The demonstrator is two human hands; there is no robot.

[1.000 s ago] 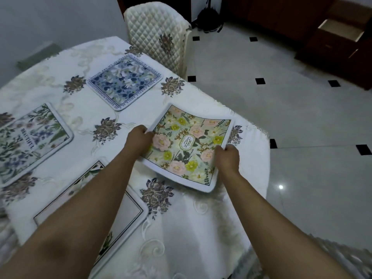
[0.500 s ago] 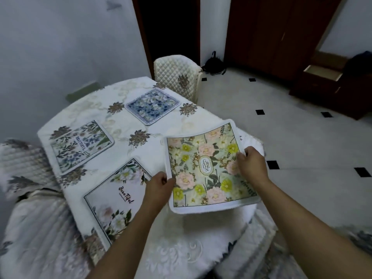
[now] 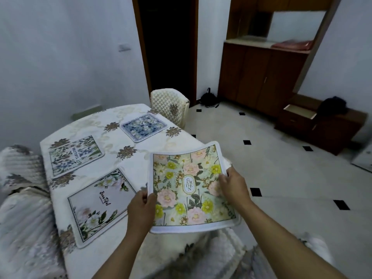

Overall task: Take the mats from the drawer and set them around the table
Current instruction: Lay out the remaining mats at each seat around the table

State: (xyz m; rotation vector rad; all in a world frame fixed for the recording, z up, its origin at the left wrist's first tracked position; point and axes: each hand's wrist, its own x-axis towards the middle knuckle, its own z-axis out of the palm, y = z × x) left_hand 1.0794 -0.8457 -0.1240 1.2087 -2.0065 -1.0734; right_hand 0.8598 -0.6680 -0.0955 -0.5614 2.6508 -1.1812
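One drawer [image 3: 299, 113] open; left hand [image 3: 141, 206], right hand [image 3: 233, 186] grip garden mat [image 3: 181, 178].

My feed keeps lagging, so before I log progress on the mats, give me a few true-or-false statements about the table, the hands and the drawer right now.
1. Both the left hand and the right hand grip the yellow-and-pink floral "GARDEN" mat. True.
2. Four mats lie flat on the cloth-covered table. False: three do, the blue floral mat, the green-and-blue botanical mat and the white black-bordered mat; the fourth is in the hands.
3. The blue floral mat lies nearest the cream quilted chair. True.
4. The drawer of the low brown wooden cabinet is shut. False: it stands open.
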